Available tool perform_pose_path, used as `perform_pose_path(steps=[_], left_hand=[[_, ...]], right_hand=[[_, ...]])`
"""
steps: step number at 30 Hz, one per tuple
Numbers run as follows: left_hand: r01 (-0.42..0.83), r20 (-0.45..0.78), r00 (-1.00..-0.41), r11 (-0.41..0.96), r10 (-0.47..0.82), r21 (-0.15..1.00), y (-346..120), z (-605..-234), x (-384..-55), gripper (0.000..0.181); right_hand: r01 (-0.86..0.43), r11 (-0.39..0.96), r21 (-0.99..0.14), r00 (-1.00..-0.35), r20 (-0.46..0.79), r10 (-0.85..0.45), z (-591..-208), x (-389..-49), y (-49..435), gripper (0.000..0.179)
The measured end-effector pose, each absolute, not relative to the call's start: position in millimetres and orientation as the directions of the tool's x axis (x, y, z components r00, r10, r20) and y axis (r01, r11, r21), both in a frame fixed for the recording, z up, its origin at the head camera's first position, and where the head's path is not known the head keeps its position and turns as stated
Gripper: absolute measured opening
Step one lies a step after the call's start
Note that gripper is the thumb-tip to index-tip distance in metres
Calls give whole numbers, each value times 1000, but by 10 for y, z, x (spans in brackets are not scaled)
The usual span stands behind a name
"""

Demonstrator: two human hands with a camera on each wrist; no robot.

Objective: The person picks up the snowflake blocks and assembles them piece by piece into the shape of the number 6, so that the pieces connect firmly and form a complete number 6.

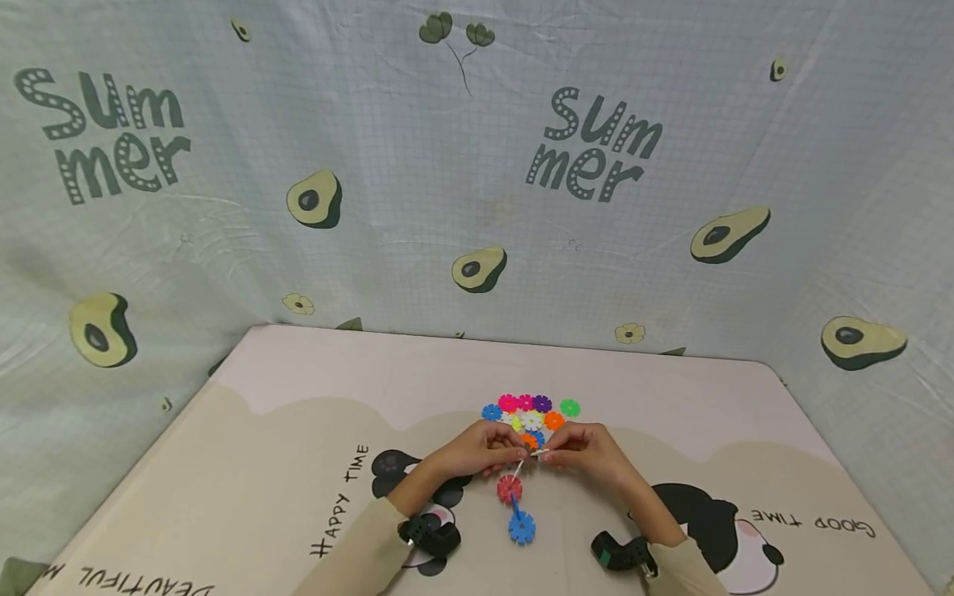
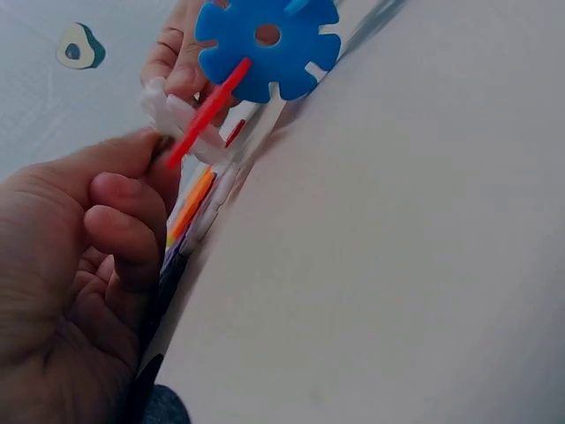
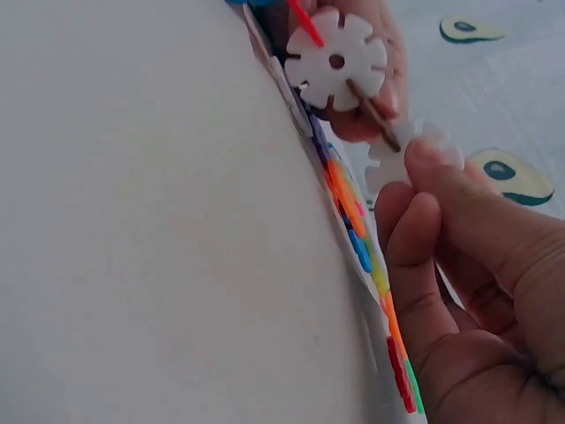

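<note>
The pale surface (image 1: 261, 463) carries everything, its far corners both in view. On its middle, between the hands and the far edge, lies a spread of loose notched discs, among them a green disc (image 1: 570, 407) on the side toward the right edge and a purple disc (image 1: 542, 404); these are unjoined, so much of the stock is left, though overlaps prevent a count.

The left hand (image 1: 483, 447) is closed in a pinch, holding the joined chain near its upper end; exactly which disc it grips is unclear. The right hand (image 1: 585, 451) pinches a white disc (image 3: 446, 150) between thumb and finger.

The chain reaches from the left hand toward the near side of the surface. Five discs look done: two blue, a red disc (image 1: 510, 488), another white disc (image 3: 353, 44) and, smallest to the eye, a brown disc (image 3: 375, 117) seen edge-on. The right hand's disc meets the brown one; whether it is fully slotted cannot be told.
</note>
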State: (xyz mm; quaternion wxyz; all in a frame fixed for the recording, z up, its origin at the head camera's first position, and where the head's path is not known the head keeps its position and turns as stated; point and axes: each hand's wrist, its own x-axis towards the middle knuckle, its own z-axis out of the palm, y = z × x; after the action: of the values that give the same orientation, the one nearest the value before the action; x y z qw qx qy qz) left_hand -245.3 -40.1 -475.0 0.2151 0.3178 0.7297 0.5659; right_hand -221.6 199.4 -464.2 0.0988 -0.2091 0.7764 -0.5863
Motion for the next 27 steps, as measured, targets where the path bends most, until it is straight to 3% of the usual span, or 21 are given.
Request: perform_pose_path(steps=[10, 20, 27], left_hand=[[171, 1, -739, 186, 674, 968, -377, -4746, -2450, 19], [171, 4, -720, 172, 694, 970, -377, -4747, -2443, 17], [164, -3, -734, 182, 679, 969, -374, -4743, -2430, 18]], right_hand=[[-161, 271, -949, -919, 43, -393, -4621, -2194, 1950, 20], [-189, 309, -932, -908, 45, -417, -4598, -2179, 1956, 19], [-173, 353, -919, -935, 41, -352, -4577, -2190, 2038, 19]])
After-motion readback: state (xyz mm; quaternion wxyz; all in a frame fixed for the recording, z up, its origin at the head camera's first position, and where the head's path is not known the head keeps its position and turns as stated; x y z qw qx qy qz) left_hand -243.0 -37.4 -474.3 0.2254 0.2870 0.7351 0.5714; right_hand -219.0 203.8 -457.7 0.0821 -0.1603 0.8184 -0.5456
